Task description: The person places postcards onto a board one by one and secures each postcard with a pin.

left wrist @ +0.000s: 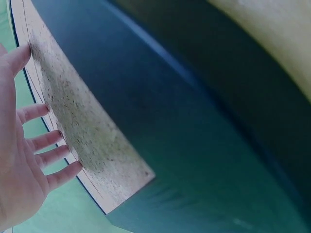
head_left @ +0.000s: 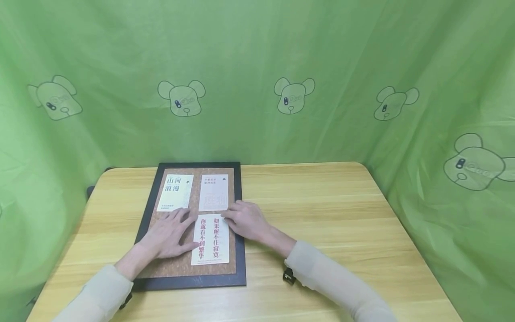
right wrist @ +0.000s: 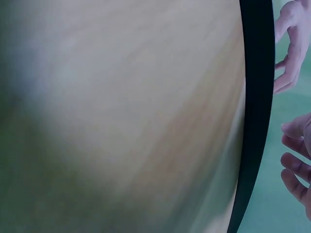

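A cork board [head_left: 173, 268] in a black frame lies on the wooden table, bearing three paper cards. My left hand [head_left: 170, 232] rests on it with spread fingers, its thumb and fingertips along the left edge of the lower card [head_left: 209, 255], which has red characters. At that card's upper right corner are the fingertips of my right hand [head_left: 247, 221], loosely bent; the hand lies across the frame's right side. Above are a pale card with dark characters [head_left: 175, 192] and a pinkish card [head_left: 213, 190]. In the left wrist view, the left fingers [left wrist: 63, 175] reach the board's surface.
The wooden table [head_left: 322, 214] extends to the right of the board. A green curtain [head_left: 241, 53] with mouse-like faces hangs behind and on both sides. The black frame [head_left: 189, 281] forms a raised border around the cork.
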Demonstrator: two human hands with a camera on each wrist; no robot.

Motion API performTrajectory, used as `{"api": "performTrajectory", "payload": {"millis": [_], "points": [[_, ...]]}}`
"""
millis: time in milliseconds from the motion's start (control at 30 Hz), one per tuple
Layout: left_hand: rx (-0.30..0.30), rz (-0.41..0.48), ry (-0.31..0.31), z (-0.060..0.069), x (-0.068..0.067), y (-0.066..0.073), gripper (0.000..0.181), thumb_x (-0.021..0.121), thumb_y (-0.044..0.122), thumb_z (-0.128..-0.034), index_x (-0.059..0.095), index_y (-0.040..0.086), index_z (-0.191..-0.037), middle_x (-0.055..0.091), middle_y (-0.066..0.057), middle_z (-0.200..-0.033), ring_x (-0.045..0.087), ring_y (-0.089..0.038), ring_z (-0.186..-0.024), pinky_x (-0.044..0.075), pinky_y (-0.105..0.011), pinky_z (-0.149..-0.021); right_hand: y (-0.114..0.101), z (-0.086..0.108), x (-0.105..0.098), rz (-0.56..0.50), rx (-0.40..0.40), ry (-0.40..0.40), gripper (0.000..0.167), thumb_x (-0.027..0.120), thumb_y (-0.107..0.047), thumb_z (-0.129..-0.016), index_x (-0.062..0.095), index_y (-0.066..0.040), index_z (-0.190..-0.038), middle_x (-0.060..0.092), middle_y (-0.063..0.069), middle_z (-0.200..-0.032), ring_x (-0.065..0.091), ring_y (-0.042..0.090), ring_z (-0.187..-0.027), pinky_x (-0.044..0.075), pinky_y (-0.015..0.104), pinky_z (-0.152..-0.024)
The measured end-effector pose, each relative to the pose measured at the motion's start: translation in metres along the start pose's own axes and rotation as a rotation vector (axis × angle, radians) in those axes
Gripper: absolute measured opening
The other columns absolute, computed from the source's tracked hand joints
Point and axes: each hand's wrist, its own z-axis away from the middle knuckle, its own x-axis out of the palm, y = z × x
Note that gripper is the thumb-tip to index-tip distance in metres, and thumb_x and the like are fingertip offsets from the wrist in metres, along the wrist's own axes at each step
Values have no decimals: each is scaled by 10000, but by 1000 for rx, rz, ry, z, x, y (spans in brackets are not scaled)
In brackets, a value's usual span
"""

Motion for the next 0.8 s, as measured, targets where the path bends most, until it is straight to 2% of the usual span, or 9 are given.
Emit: {"api": "performTrajectory", "payload": {"millis": [267,800], "points": [[-2,-1,-8,0,-2,0,876,626,719,-919,538,101,-1535,555,-219,-1518,550,-431,-1408,495,-629,-1129,2,-2,7,23,-1,-13,155,791,-220,-939,830,-208,-1088,791,-43,-956,670,101,-824,525,181,-657],[4,2,-7,0,-2,-1,869,627,719,-918,546,103,-1525,556,-214,-1520,550,-425,-1408,499,-627,-1125,-1,-9,10,25,20,-147,143,730,-197,-966,841,-227,-1051,720,-51,-860,557,82,-743,365,137,-550]]}}
